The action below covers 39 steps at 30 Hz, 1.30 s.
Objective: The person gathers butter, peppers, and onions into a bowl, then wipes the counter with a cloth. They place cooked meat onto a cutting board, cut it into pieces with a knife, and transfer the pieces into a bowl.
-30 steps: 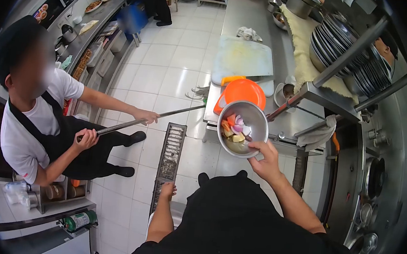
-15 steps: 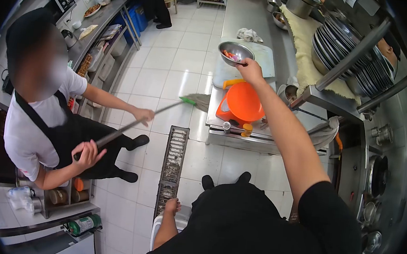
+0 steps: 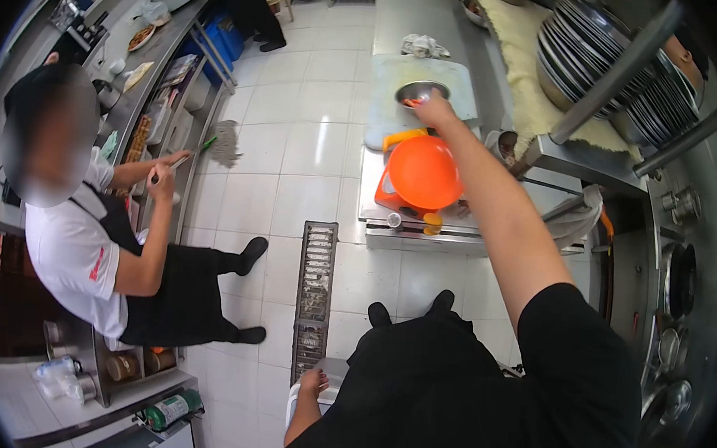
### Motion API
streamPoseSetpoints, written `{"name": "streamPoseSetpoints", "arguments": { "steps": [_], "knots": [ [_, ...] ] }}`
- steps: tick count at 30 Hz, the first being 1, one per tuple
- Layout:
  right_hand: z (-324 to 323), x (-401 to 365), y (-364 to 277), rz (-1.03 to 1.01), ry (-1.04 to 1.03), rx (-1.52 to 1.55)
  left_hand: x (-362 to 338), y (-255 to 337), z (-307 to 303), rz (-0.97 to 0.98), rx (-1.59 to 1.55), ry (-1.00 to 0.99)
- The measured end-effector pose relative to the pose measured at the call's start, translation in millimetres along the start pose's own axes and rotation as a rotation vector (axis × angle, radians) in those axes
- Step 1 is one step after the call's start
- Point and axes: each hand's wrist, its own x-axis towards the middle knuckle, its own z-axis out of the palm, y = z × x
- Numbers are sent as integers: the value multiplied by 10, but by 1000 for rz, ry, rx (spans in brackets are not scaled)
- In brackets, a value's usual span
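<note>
1. Arm outstretched over the tabletop, our right hand is closed at the near rim of a metal bowl, seemingly gripping it, fingertips hidden. Whether the bowl rests on the pale cutting board or hangs just above, we cannot tell.
2. Our left hand, half open with nothing seen in it, is low beside a grey-and-white container; contact between them is unclear to us.
3. A one-sided grip, we judge, could tip the metal bowl and spill its pieces onto the board.
4. Our forearm passes by the right edge of an orange bowl; a sideways swing could knock that off the orange base beneath.
5. Red-orange pieces show in the metal bowl; our hand hides the rest. The orange bowl shows only smooth orange, while a round container right of our forearm holds something dark.
</note>
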Motion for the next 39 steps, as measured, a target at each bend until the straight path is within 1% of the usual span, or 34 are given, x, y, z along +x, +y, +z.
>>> {"name": "streamPoseSetpoints", "arguments": {
  "steps": [1,2,3,4,5,6,7,9,11,12,13,14,15,16,17,19,22,25,26,27,28,30,31,33,34,36,38,39],
  "knots": [
    [-130,-182,-124,-3,9,22,14,84,-6,1,41,8],
    [-111,-291,-131,-121,102,78,15,191,11,3,85,13],
    [-207,-654,-211,-363,257,87,29,276,24,4,131,17],
    [-385,-1091,-324,-536,273,279,101,335,31,64,156,8],
    [-358,-1329,-311,-749,387,337,149,433,29,84,167,-33],
    [-578,-1803,-416,-706,278,527,196,565,67,108,170,-71],
    [-885,-2310,-608,-660,161,719,195,671,173,152,129,-20],
    [-1204,-2758,-535,-910,413,540,294,924,292,138,58,-71],
    [-1586,-3028,-419,-1023,665,356,362,1109,352,286,138,-164],
    [-1645,-3043,-244,-995,751,375,378,1202,405,290,146,-175],
    [-1842,-3085,-166,-959,857,272,380,1287,453,291,152,-183],
    [-1982,-2998,-58,-939,955,247,370,1332,526,324,110,-183],
    [-2075,-2972,-26,-842,996,293,355,1376,592,362,73,-183],
    [-2141,-2951,-13,-738,1038,333,381,1419,591,359,118,-193],
    [-2196,-2900,-8,-701,1024,385,408,1444,587,360,169,-209],
    [-2296,-2775,10,-632,1011,472,278,1456,667,350,141,-167],
    [-2304,-2685,72,-528,848,632,311,1377,658,289,168,-158],
    [-2250,-2702,-40,-466,872,385,310,1196,544,243,222,-151],
    [-2227,-2684,-38,-452,890,359,289,1130,513,234,243,-147],
    [-2209,-2656,-33,-440,908,332,335,1039,504,225,292,-68],
    [-2187,-2623,-31,-428,925,306,378,965,459,196,298,-83],
    [-2116,-2571,-54,-426,1018,149,489,845,367,141,303,-112],
    [-2083,-2545,-76,-429,1063,73,478,801,352,141,305,-78],
    [-2052,-2523,-126,-407,1061,145,297,788,376,143,303,-5],
    [-2051,-2529,-136,-397,1056,183,233,798,383,147,292,1],
    [-2094,-2580,-146,-344,990,262,133,824,353,156,269,21],
    [-2108,-2570,-31,-381,937,355,53,931,354,162,211,38],
    [-2111,-2579,-38,-388,934,348,-12,962,328,161,183,50]
  ]
}}
